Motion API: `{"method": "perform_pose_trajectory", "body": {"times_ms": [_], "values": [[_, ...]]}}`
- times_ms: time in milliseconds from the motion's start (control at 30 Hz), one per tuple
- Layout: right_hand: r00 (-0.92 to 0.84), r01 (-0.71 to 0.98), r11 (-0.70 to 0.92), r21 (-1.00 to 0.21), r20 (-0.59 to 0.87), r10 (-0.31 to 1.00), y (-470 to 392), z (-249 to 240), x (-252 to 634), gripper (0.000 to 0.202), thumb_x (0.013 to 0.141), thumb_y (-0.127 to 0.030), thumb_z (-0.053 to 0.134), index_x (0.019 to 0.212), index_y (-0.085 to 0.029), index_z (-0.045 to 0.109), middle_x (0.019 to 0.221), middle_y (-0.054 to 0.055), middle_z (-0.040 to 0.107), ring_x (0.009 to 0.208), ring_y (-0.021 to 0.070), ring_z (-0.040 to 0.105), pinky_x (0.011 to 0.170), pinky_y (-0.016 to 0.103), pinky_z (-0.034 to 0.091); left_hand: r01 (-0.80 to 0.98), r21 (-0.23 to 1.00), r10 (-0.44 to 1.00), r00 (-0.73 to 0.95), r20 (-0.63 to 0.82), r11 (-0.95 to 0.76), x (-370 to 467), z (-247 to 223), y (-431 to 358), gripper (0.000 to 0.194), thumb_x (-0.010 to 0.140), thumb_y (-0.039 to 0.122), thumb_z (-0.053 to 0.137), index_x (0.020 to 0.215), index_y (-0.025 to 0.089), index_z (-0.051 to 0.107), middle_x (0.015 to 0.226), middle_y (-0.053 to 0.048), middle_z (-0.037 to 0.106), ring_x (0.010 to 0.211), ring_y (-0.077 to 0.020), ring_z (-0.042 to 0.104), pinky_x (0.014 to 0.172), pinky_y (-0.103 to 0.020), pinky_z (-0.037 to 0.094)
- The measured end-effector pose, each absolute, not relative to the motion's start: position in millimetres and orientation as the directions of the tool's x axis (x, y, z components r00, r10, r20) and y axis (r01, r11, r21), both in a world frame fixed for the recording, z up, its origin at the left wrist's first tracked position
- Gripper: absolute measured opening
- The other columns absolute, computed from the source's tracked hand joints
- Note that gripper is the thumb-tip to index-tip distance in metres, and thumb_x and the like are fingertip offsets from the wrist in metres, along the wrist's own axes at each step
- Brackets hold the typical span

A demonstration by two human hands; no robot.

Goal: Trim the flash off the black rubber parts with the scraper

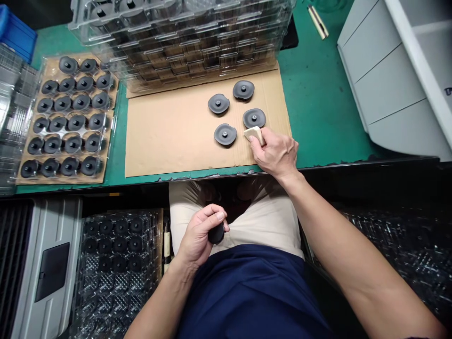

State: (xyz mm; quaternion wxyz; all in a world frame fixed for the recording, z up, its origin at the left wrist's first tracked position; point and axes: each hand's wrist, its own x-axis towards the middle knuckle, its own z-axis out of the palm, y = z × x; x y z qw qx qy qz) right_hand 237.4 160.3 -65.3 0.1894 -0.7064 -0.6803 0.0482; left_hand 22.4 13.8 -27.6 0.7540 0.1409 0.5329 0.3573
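Observation:
My left hand point(201, 233) is closed around a black disc-like part point(216, 233) above my lap. Over the front right of the cardboard sheet point(165, 136), my right hand point(277, 150) grips a small cream-coloured block point(254, 134) between thumb and fingers. Just beyond that block lies a black dished disc point(254, 117) with a small central stub. Similar black discs rest on the cardboard: one in front point(225, 134), one further back point(218, 104) and another at the far right point(243, 90). Most of the part in my left hand is hidden by the fingers.
Stacked clear trays point(197, 47) of black parts stand at the back. A filled clear tray point(70, 117) lies at the left. Grey bins point(388, 80) occupy the right. Below the table edge is a partly filled tray point(116, 263), beside a grey case point(52, 268).

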Motion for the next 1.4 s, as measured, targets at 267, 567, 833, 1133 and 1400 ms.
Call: {"method": "perform_pose_trajectory", "body": {"times_ms": [267, 567, 833, 1133, 1400], "values": [[0.073, 0.946, -0.01, -0.324, 0.183, 0.98, 160.4, -64.9, 237.0, 0.03, 0.1, -0.045, 0.052, 0.09, -0.02, 0.066, 0.078, 0.007, 0.067, 0.069, 0.0189, 0.055, 0.062, 0.032, 0.019, -0.38, 0.585, 0.675, 0.171, -0.718, 0.717, 23.5, -29.3, 13.7, 0.028, 0.072, 0.037, 0.086, 0.079, 0.016, 0.068, 0.059, -0.002, 0.066, 0.049, -0.0081, 0.048, 0.046, -0.018, 0.034], [0.075, 0.94, -0.011, -0.342, 0.175, 0.982, 160.2, -65.1, 237.5, 0.031, 0.1, -0.046, 0.051, 0.089, -0.021, 0.065, 0.078, 0.007, 0.066, 0.07, 0.0193, 0.055, 0.062, 0.033, 0.019, -0.381, 0.58, 0.671, 0.166, -0.723, 0.72, 24.4, -29.5, 14.2, 0.029, 0.071, 0.037, 0.087, 0.078, 0.016, 0.068, 0.059, -0.002, 0.066, 0.049, -0.0078, 0.047, 0.047, -0.018, 0.034], [0.082, 0.935, -0.018, -0.354, 0.166, 0.983, 160.2, -64.0, 237.2, 0.032, 0.1, -0.046, 0.051, 0.088, -0.021, 0.066, 0.076, 0.008, 0.064, 0.07, 0.0202, 0.053, 0.064, 0.033, 0.022, -0.383, 0.578, 0.669, 0.162, -0.726, 0.72, 24.4, -30.3, 14.8, 0.028, 0.071, 0.036, 0.087, 0.078, 0.016, 0.069, 0.059, -0.002, 0.065, 0.049, -0.0077, 0.048, 0.048, -0.018, 0.035], [0.078, 0.941, -0.018, -0.339, 0.165, 0.983, 160.8, -66.4, 237.5, 0.033, 0.101, -0.047, 0.05, 0.087, -0.02, 0.064, 0.078, 0.007, 0.065, 0.07, 0.0192, 0.052, 0.063, 0.032, 0.02, -0.383, 0.58, 0.669, 0.156, -0.726, 0.719, 24.5, -29.1, 14.8, 0.03, 0.069, 0.037, 0.088, 0.078, 0.016, 0.068, 0.059, -0.001, 0.065, 0.048, -0.0077, 0.047, 0.047, -0.019, 0.034], [0.081, 0.936, -0.015, -0.351, 0.174, 0.981, 160.5, -64.6, 237.3, 0.034, 0.1, -0.048, 0.051, 0.085, -0.021, 0.064, 0.075, 0.007, 0.063, 0.068, 0.019, 0.051, 0.063, 0.032, 0.02, -0.379, 0.583, 0.67, 0.15, -0.727, 0.718, 24.9, -28.6, 15.4, 0.031, 0.069, 0.037, 0.088, 0.078, 0.016, 0.068, 0.06, -0.001, 0.065, 0.048, -0.0082, 0.048, 0.047, -0.02, 0.033]]}}
